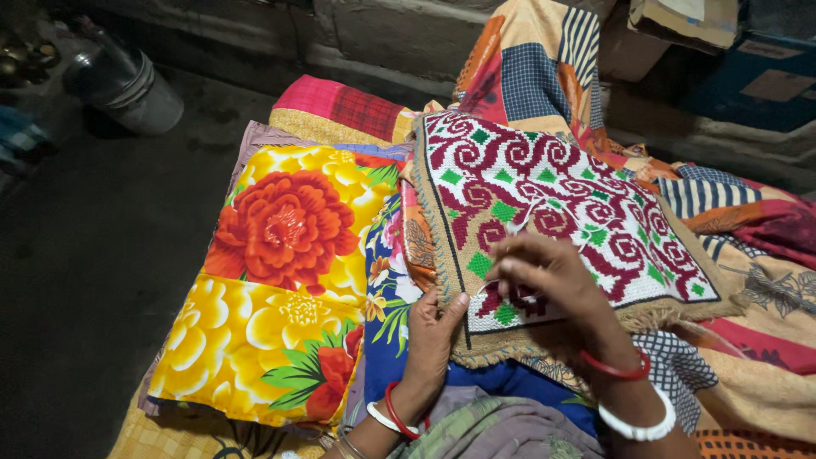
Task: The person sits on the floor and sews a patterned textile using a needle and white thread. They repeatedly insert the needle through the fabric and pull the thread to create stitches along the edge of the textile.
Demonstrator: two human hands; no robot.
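Note:
An embroidered cloth (561, 187) with maroon swirls and green diamonds on white lies across my lap. My left hand (432, 336) grips its near edge, thumb on top. My right hand (544, 276) hovers over the lower part of the pattern, fingers pinched together on a thin white thread (520, 223) that runs up over the cloth; a needle is too small to make out. Both wrists wear red and white bangles.
A bright cushion (276, 280) with red and yellow flowers lies to the left on the bedding. Patchwork quilts (535, 68) pile up behind and to the right. A metal pot (127, 85) stands on the dark floor at far left. Cardboard boxes (680, 21) sit at top right.

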